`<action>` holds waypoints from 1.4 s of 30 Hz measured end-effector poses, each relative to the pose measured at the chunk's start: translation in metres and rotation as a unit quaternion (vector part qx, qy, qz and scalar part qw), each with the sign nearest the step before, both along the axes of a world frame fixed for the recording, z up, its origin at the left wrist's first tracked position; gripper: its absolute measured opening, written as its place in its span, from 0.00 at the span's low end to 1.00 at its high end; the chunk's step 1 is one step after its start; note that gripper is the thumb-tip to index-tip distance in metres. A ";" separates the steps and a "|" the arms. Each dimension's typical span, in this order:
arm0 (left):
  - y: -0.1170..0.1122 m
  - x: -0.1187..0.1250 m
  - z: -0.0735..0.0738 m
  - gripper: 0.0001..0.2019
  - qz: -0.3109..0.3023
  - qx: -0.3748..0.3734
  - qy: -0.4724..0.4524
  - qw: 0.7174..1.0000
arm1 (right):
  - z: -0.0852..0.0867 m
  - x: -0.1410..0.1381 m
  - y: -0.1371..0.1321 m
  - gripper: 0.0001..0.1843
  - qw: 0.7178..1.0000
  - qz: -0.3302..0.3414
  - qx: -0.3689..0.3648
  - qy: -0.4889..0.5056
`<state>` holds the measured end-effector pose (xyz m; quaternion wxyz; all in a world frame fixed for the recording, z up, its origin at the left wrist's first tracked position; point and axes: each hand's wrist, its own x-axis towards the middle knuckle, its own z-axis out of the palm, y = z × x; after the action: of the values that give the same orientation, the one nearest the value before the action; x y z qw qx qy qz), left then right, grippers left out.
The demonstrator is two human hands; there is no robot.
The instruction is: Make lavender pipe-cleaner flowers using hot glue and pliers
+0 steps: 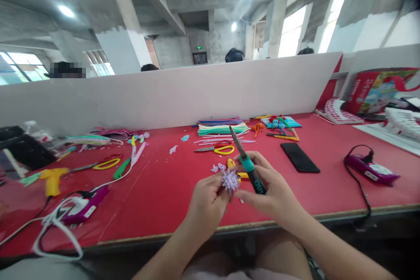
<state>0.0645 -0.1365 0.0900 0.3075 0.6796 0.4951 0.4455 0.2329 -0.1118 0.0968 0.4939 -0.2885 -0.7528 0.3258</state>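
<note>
Just above the near edge of the red table (157, 192), pinched a lilac spiky flower (230, 180) in fingertips of the left hand (208, 203); wrapped the right hand (274, 190) round a teal-handled cutter (252, 173), blade tilted up and away. Best done with flower steady, fingers clear of the blade

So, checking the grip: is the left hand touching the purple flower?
Touching. The head view shows the left hand pinching the flower at its near edge, with no gap.

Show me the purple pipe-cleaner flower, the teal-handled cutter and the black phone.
purple pipe-cleaner flower (230, 180): head view, its spiky centre.
teal-handled cutter (248, 165): head view, teal part of handle.
black phone (299, 156): head view, middle of screen.
</note>
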 end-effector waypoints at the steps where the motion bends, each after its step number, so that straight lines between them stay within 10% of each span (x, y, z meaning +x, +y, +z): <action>1: -0.013 0.002 0.002 0.10 0.006 0.015 0.011 1.000 | -0.001 -0.001 -0.013 0.12 1.000 -0.009 0.003 0.008; 9: -0.110 0.021 0.015 0.08 -0.013 0.027 -0.053 0.998 | 0.009 0.008 -0.117 0.12 0.996 -0.042 0.051 0.052; 15: -0.149 0.018 0.026 0.14 -0.050 0.005 -0.340 0.939 | 0.018 0.004 -0.145 0.11 0.992 -0.055 0.109 0.045; 31: -0.152 -0.003 0.018 0.11 -0.095 -0.112 -0.492 0.858 | 0.016 0.028 -0.149 0.07 0.993 -0.008 0.106 -0.045; 42: -0.160 0.003 0.022 0.10 -0.006 -0.032 -0.421 0.907 | 0.005 0.057 -0.165 0.03 0.921 -0.106 0.298 -0.229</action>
<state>0.0670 -0.2962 0.1119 0.5112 0.4220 0.3296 0.6722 0.2901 -0.2764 0.1015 0.4025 -0.2735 -0.8726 -0.0430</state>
